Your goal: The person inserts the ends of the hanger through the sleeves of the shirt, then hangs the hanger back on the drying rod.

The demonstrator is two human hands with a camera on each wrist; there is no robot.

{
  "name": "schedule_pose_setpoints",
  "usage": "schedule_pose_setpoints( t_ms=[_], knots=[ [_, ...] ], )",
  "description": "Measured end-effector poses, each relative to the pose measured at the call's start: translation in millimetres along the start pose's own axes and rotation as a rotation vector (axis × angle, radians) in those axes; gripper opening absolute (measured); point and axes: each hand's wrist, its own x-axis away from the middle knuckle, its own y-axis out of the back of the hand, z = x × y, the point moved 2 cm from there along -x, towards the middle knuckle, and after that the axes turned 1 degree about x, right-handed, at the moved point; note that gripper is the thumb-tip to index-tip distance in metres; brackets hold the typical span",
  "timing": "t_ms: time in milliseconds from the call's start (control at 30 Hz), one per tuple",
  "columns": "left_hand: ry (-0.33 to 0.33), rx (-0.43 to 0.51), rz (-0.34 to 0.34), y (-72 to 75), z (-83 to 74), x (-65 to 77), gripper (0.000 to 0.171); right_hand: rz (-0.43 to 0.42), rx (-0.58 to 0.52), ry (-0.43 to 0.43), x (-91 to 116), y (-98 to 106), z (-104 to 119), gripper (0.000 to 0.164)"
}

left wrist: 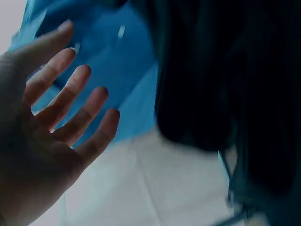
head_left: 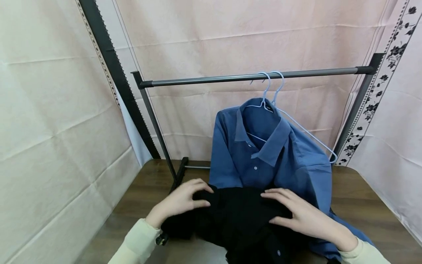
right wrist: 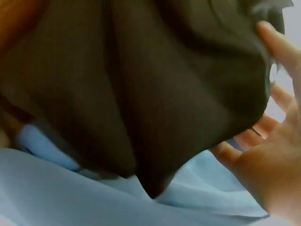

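Pale fabric (head_left: 247,18) is hanging behind a wooden tabletop (head_left: 132,205) as a black garment (head_left: 237,220) is bunching between a person's hands, before a racked blue shirt (head_left: 227,157). The left hand (head_left: 184,198) is holding its fingers spread; the right hand (head_left: 298,213) is holding thumb and fingers apart at the garment's edge.

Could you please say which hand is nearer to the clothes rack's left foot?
The left hand, just in front of the rack's left foot; the right hand is well to its right, at the black shirt.
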Motion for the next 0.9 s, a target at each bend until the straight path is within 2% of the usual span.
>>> schedule_pose_setpoints(
  t_ms=[133,200,267,367,467,567,667,733,833,900],
  knots=[
    [-0.070,-0.017,0.168,-32.2,-21.2,-9.8,0.059,-0.115,-0.029,-0.045,-1.4,17.1,-8.3,0.049],
    [-0.112,-0.024,0.245,-46.4,-29.0,-13.8,0.071,-0.114,-0.034,-0.050,0.1,24.8,-13.6,0.058],
    [-0.132,-0.038,0.315,-58.4,-33.3,-17.1,0.080,-0.043,-0.033,-0.056,3.8,27.8,-19.3,0.070],
    [-0.112,-0.087,0.370,-72.8,-32.6,-21.4,0.088,0.140,-0.067,-0.089,12.4,21.1,-27.6,0.083],
    [-0.075,-0.144,0.367,-82.9,-27.2,-24.5,0.087,0.277,-0.118,-0.102,19.5,4.2,-35.1,0.082],
    [-0.077,-0.171,0.330,-88.8,-21.5,-25.7,0.076,0.308,-0.156,-0.098,24.3,-14.0,-40.9,0.071],
    [-0.106,-0.145,0.291,-88.3,-16.5,-26.7,0.062,0.272,-0.168,-0.088,26.5,-26.0,-44.6,0.060],
    [-0.116,-0.116,0.278,-83.0,-13.4,-27.6,0.056,0.235,-0.172,-0.084,25.4,-28.6,-45.5,0.055],
    [-0.116,-0.102,0.249,-66.4,-10.1,-30.6,0.052,0.138,-0.153,-0.041,19.6,-22.4,-43.2,0.060],
    [-0.107,-0.113,0.202,-48.2,-9.5,-33.8,0.052,0.031,-0.105,0.009,13.1,-11.5,-38.4,0.066]
  ],
)
